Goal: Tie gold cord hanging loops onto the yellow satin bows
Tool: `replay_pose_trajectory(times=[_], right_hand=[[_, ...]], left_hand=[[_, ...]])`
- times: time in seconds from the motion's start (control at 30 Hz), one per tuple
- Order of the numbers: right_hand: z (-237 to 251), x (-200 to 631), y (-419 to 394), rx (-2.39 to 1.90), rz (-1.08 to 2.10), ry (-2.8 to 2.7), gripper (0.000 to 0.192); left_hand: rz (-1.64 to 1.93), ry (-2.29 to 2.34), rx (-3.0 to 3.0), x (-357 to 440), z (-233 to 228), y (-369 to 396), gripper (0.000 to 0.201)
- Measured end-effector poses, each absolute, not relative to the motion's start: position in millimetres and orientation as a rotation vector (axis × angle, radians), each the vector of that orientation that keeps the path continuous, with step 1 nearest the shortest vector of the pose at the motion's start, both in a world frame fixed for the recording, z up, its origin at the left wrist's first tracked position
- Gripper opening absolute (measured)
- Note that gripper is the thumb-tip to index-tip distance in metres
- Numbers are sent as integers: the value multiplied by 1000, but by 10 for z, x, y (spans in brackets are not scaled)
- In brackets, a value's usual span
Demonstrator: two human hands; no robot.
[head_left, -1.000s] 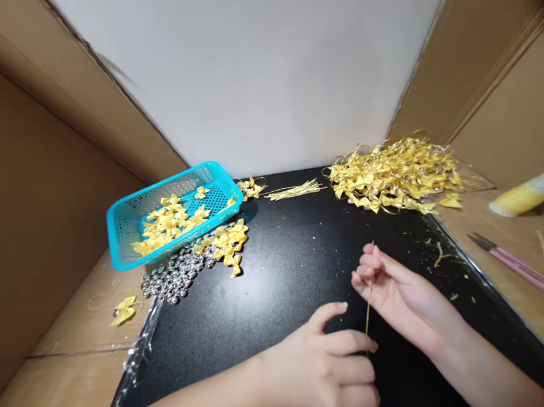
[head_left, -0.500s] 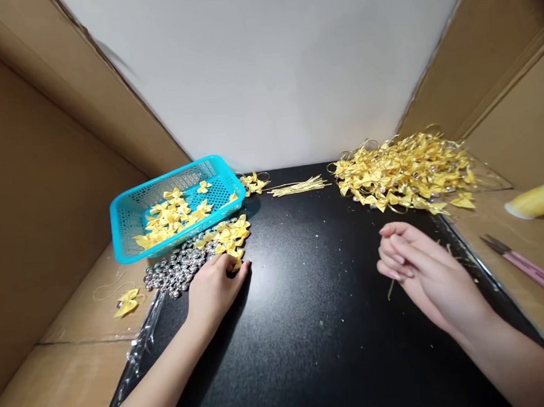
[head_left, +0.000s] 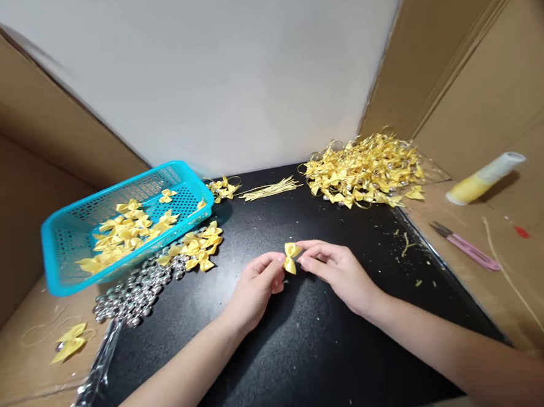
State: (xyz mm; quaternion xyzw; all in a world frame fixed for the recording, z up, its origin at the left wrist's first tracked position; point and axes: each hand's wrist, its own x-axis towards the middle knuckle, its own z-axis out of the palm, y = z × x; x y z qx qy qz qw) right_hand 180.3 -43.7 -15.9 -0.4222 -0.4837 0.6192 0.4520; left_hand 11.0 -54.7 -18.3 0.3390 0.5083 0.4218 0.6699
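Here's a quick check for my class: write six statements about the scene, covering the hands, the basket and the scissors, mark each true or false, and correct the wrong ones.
1. The bow is between the left hand and the right hand. True.
2. The silver beads lie outside the basket. True.
3. The scissors have a pink handle. True.
4. The basket is right of the scissors. False: it is left of them.
5. The right hand holds the scissors. False: they lie apart from both hands.
6. Every bow is in the basket. False: a large pile of them lies outside, to its right.
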Motion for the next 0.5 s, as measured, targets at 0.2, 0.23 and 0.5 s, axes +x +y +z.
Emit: replay_pose_trajectory(times=[0.2, 0.23, 0.5], right_hand=[[-318, 1865, -383, -1089, 1338, -1130, 18], [-328, 1881, -376, -1097, 1315, -1142, 18], [-359, 1909, -373, -1062, 1309, -1312, 14]], left_hand=[[946, 1080, 877, 336, -320, -362, 35], [951, 1086, 913, 343, -325, -350, 35], [920, 1046, 1039, 246, -344, -320, 33]])
